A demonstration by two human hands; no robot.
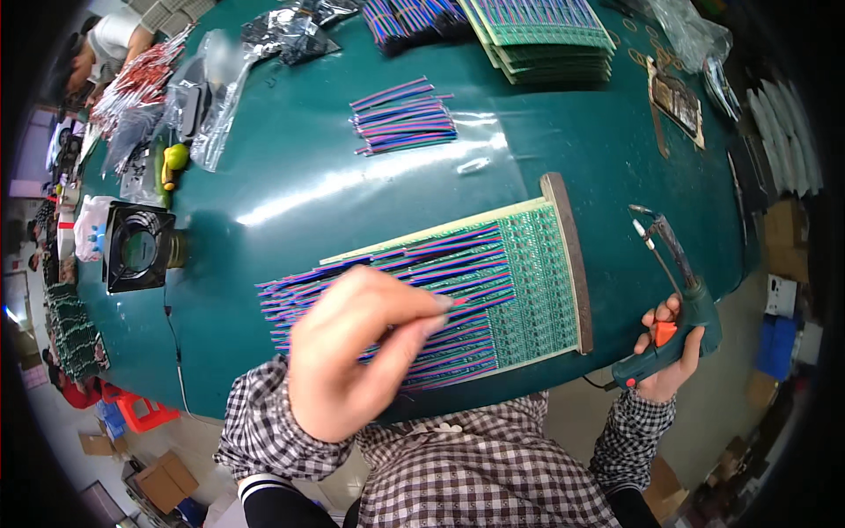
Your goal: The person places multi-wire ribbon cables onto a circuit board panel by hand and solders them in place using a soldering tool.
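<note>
My left hand (352,343) is over the green circuit board panel (541,282), with thumb and forefinger pinched on a thin coloured wire whose reddish end shows at the fingertips. Rows of blue, pink and purple wires (449,251) lie across the panel, their ends along its green part; my hand hides some of them. A dark wooden strip (569,264) borders the panel's right edge. To the right of it, my right hand (669,348) is wrapped round the grip of a green soldering gun (701,321) with an orange trigger. Its metal tip points up and away.
A loose bunch of similar wires (405,121) lies beyond the panel. Farther back are stacked circuit boards (554,44) and bundled wires (414,22). A small black fan (138,247) stands at left, near plastic bags (220,97). A worn flat tray (676,104) sits at back right.
</note>
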